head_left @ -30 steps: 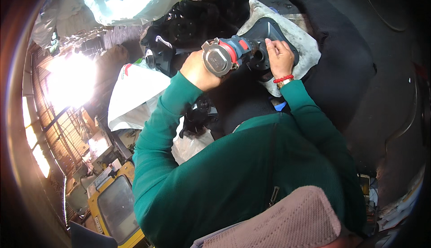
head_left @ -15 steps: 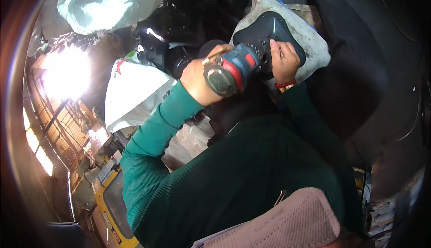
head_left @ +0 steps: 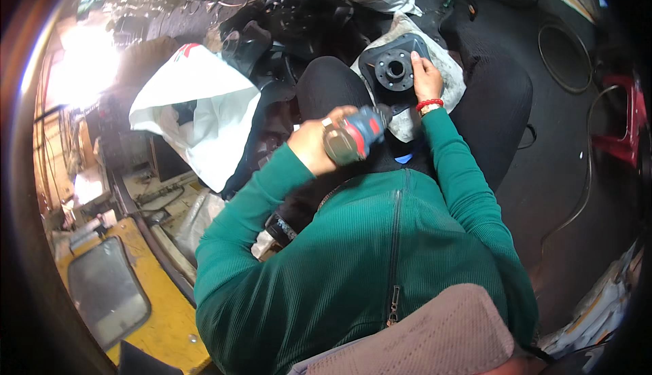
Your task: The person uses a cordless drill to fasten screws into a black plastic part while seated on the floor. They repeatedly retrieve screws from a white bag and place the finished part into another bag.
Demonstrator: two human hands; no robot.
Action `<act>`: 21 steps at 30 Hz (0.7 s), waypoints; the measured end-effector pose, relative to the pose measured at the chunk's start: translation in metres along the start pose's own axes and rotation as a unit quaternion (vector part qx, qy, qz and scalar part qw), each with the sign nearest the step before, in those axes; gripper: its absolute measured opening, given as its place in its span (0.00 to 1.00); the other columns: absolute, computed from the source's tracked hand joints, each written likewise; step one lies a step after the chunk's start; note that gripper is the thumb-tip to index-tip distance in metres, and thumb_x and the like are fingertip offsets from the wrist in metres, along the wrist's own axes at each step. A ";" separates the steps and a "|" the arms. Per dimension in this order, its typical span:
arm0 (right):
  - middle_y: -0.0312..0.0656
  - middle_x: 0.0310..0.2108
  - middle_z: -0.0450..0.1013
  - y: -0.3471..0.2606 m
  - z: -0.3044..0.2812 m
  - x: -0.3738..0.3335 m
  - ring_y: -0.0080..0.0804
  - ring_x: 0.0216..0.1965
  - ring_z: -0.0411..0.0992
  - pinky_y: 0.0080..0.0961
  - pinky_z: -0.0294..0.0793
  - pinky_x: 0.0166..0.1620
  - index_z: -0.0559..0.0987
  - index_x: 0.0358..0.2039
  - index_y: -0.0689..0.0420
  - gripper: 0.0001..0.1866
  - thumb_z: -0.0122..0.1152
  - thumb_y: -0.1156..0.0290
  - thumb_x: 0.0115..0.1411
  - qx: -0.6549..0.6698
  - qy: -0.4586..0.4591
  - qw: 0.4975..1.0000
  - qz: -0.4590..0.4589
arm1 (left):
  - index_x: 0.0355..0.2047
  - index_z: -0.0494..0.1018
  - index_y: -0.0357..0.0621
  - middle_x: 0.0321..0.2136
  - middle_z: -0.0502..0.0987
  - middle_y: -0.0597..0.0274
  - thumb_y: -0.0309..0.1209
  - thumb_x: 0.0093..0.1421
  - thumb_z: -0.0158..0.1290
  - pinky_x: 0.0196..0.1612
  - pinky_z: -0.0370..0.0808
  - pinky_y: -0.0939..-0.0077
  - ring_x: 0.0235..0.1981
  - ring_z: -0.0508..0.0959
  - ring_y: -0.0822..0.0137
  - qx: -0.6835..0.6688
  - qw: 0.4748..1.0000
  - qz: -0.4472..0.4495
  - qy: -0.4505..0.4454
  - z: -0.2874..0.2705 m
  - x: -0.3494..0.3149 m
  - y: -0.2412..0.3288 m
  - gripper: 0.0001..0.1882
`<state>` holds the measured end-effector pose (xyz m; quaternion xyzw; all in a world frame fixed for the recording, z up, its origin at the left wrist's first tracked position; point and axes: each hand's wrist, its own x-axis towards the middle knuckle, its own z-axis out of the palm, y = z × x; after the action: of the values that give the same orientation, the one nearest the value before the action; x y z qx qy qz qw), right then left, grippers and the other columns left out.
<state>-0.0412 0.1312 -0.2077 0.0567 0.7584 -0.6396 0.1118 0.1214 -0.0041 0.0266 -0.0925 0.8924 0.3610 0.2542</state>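
My left hand (head_left: 314, 141) is closed around a blue and red cordless drill (head_left: 365, 128), whose nose is blurred and points toward my lap, below and apart from the part. My right hand (head_left: 426, 80) grips the right edge of a dark plastic part (head_left: 384, 59) with a round flange, a ring of small holes and an open centre. My thumb lies on its upper right edge; the other fingers are mostly hidden. Under the part, a stained white cloth or bag (head_left: 448, 69) lies across my lap between my knees.
A white plastic bag (head_left: 217, 114) stands open at the left. Several black plastic parts (head_left: 299, 22) are heaped beyond my knees. At far left sits a yellow machine (head_left: 159, 321). A red plastic stool-like object (head_left: 623, 120) and a loose cable (head_left: 588, 178) are on the right.
The drill has drawn back from the part, toward me. The part now shows its round flange facing up, with my right hand still on its edge. The view has shifted.
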 end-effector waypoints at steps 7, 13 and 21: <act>0.26 0.16 0.65 -0.003 -0.012 -0.008 0.15 0.23 0.59 0.19 0.61 0.27 0.79 0.22 0.61 0.20 0.62 0.55 0.59 0.078 -0.032 0.996 -0.027 | 0.63 0.56 0.48 0.52 0.71 0.51 0.30 0.47 0.59 0.54 0.69 0.61 0.51 0.72 0.51 0.062 0.996 0.028 -0.064 0.055 -0.069 -0.049 0.42; 0.39 0.33 0.78 -0.099 -0.027 -0.036 0.22 0.36 0.75 0.20 0.75 0.41 0.80 0.35 0.61 0.11 0.57 0.66 0.63 0.287 -0.124 0.950 0.001 | 0.65 0.50 0.42 0.59 0.64 0.44 0.45 0.52 0.63 0.60 0.64 0.66 0.59 0.66 0.56 -0.162 0.966 0.009 0.201 0.016 -0.048 -0.069 0.48; 0.18 0.16 0.54 -0.134 0.023 -0.067 0.07 0.14 0.46 0.12 0.41 0.16 0.79 0.45 0.59 0.16 0.55 0.61 0.65 0.164 -0.286 0.944 -0.020 | 0.33 0.79 0.37 0.28 0.80 0.64 0.36 0.52 0.64 0.33 0.75 0.73 0.27 0.76 0.76 -0.391 0.791 0.064 0.466 -0.013 -0.028 -0.076 0.15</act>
<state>-0.0044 0.0891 -0.0665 -0.1258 0.5805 -0.7463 0.3004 0.1666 -0.0684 0.0033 -0.2840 0.6895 0.6074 -0.2739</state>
